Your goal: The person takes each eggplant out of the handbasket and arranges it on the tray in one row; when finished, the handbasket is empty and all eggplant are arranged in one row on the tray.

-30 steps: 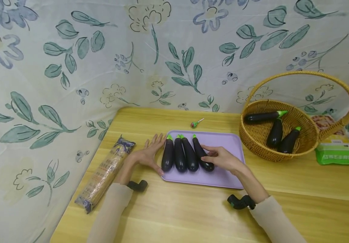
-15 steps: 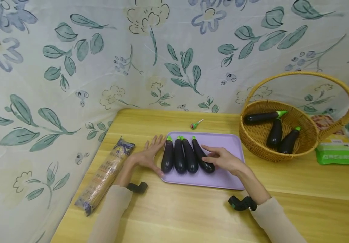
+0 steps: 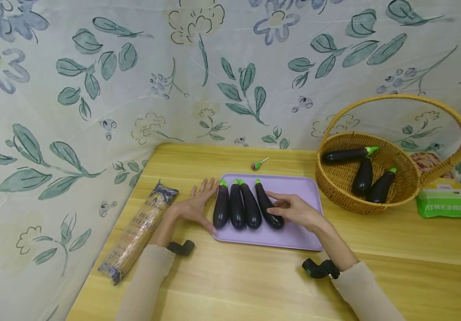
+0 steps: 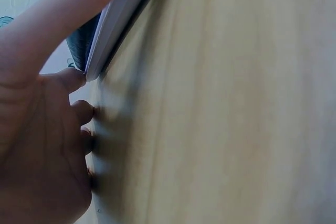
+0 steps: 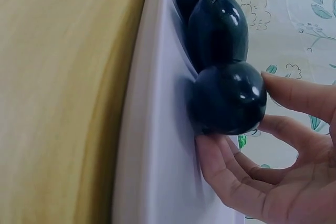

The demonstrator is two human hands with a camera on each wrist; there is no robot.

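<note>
On a lavender tray [image 3: 298, 232] a row of dark eggplants with green stem ends lies side by side. My right hand [image 3: 296, 211] holds the rightmost eggplant [image 3: 268, 205]; in the right wrist view its thumb and fingers lie about the rounded end of that eggplant [image 5: 228, 98]. Another eggplant [image 3: 251, 207] lies just left of it, its top slightly apart from the held one. At the tray's left edge my left hand [image 3: 193, 207] is spread, thumb near the front corner and fingers beside the leftmost eggplant [image 3: 221, 207]. The left wrist view shows this hand [image 4: 42, 129] touching the tray's rim [image 4: 105, 40].
A wicker basket [image 3: 334, 189] with a tall handle and 3 eggplants stands at the right. Behind it lies a green and yellow packet [image 3: 447, 198]. A long clear package [image 3: 139, 232] lies at the left. A lollipop [image 3: 257, 165] sits behind the tray.
The held eggplant's stem end has shifted very slightly right over the last half second. Both hands have stayed practically in place.
</note>
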